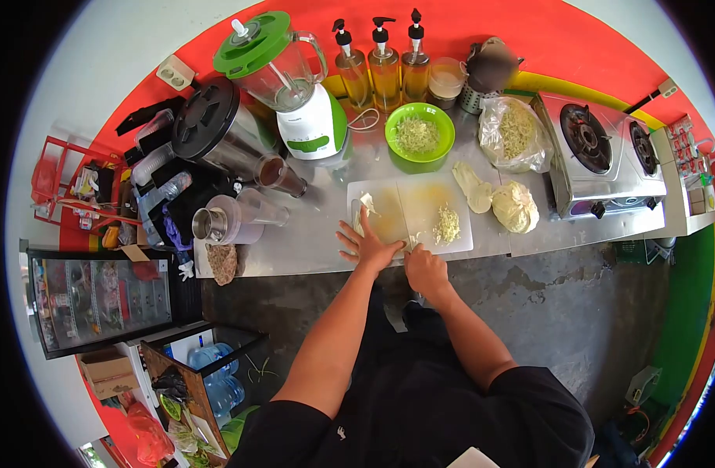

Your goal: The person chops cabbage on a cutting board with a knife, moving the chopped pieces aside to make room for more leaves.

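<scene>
My left hand point(373, 249) is open with fingers spread over the left part of a white cutting board point(460, 204). A pale cabbage piece point(368, 204) lies by its fingertips; its thumb points toward my right hand. My right hand point(427, 273) is closed at the board's front edge around a knife point(409, 236), whose handle is hidden and whose blade is hard to make out against the board. Shredded cabbage point(447, 225) forms a small pile right of the knife. Beyond the board's right edge sit a loose cabbage leaf point(473, 187) and a cabbage head point(516, 207).
Behind the board stand a green bowl point(421, 160) of shredded cabbage and a plastic bag point(535, 154) of more shreds. A blender point(306, 125), pump bottles point(385, 74) and a tall tumbler point(281, 176) are farther left. A gas stove point(607, 168) occupies the right end.
</scene>
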Available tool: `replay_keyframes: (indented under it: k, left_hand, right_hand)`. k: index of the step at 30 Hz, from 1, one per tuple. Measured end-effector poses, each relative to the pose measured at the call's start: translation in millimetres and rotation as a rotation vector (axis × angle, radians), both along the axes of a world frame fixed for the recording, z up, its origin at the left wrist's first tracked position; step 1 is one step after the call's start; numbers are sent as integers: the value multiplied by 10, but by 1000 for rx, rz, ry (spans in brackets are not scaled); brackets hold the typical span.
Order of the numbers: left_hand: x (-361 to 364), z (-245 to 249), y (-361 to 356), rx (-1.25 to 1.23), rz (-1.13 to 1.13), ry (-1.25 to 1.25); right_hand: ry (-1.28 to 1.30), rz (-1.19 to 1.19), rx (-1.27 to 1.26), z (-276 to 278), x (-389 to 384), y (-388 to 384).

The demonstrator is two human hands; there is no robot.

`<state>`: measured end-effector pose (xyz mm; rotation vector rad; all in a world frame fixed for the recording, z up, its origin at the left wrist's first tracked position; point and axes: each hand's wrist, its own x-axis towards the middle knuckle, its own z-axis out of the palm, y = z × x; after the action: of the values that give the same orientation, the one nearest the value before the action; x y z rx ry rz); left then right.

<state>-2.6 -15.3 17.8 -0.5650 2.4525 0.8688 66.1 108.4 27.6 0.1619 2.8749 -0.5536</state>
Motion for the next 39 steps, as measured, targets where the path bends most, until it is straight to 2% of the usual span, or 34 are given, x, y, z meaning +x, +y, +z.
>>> replay_keyframes:
  k: [6,10,15,19,25,28,30,37,39]
  left_hand:
    - [10,41,-9,19,-11,9]
    - [-10,37,4,8,-9,-1]
    - [0,89,-25,18,-34,-12]
    - [7,50,-20,1,-34,-10]
    - [10,29,-28,15,-26,15]
    - [24,63,-26,2,-27,15]
    - [30,66,-19,4,-21,23]
    - [13,13,-40,-28,-29,17]
    - [33,16,-34,-30,-29,31]
  right_hand:
    - [-7,146,32,159,85,65]
    - [-41,52,-14,44,-1,63]
    - [-68,159,18,185,-3,154]
    - [-90,105,37,99,10,57]
    - [-62,210,120,210,-15,83]
    - [-62,193,120,125,68,49]
    - [-64,68,15,63,53,1]
    - [-156,125,-48,195,35,78]
    - [-142,63,-71,109,53,40]
